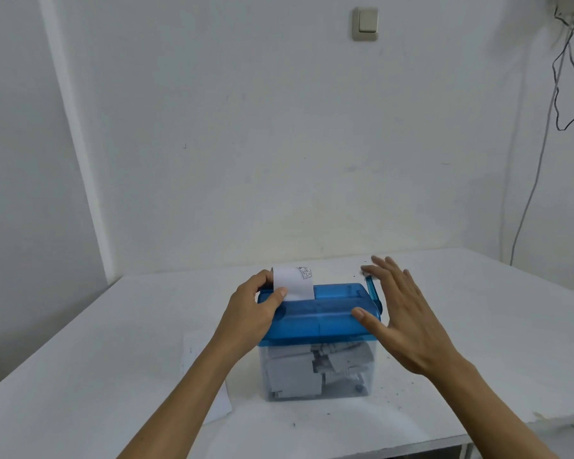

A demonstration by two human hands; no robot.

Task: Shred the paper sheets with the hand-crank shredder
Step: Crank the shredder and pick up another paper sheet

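Item 1: hand-crank shredder [315, 329], standing upright about midway between the tabletop's far and near edges. The lid is translucent blue plastic, glossy, boxy with rounded corners. The bin under it is clear plastic, rectangular with soft edges.

Item 2: paper sheet [295, 281], white and matt, with small black print at its upper right corner. It stands in the slot at the lid's left part, and its top curls slightly back.

Item 3: crank [373, 290], a slim blue translucent arm at the lid's right end, pointing up.

Item 4: shredded paper [299, 369], pale grey-white pieces packed loosely inside the bin and filling most of it.

Item 5: my left hand [256, 309], fingers curled round the shredder's left end behind the sheet, thumb laid against the sheet's lower left edge.

Item 6: my right hand [401, 313], fingers straight and spread, holding nothing. Its fingertips are near the crank's top and its thumb is over the lid's front right corner. I cannot tell whether it touches.

Item 7: spare sheets [193, 352], flat and white, just left of the bin and partly under my left forearm.

Item 8: tabletop [80, 342], white and smooth, with fine dark specks right of the bin.

Item 9: wall [246, 127], white plaster, faintly stained. It carries a beige switch [365, 23] high up, and a thin cable [558, 94] hangs at the far right.
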